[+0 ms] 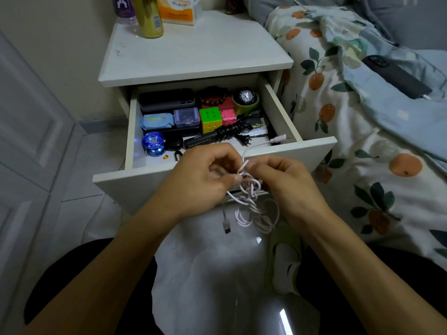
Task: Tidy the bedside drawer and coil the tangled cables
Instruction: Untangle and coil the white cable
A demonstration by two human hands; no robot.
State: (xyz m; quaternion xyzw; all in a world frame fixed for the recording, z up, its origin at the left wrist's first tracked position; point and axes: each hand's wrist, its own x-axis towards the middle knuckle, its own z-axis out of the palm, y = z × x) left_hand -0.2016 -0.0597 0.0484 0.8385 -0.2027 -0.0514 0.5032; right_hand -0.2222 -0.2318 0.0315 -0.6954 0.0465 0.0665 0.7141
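At the centre of the frame a tangled white cable [250, 189] is pinched between the curled fingers [235, 178] of the left hand [200, 180] and those of the right hand [283, 182], just below the front panel of the open drawer [285, 153]. The knot is held between the two hands. From it, several loose loops hang downward toward the floor [205, 262], and one USB plug [226, 226] dangles with its tip pointing down. A single strand is led upward and to the right over the drawer front, ending in a white connector [278, 139] that lies across the drawer's right front corner, pointing right.

Inside the drawer, one black cable [229, 131] is seen already bundled, its long axis running left to right, with its plug at the right end. Beside it are counted one blue yo-yo [154, 143], one multicoloured puzzle cube [210, 118], one pink cube [228, 117], one small purple box [186, 117], one pack of wipes [157, 121], one dark case [167, 100], one bead bracelet [214, 99] and one wristwatch [246, 96].

On the nightstand surface [193, 52], at the upper middle of the frame, bottles and a packet are stood along the back edge. A fruit-patterned bed cover [350, 141] fills the right side.
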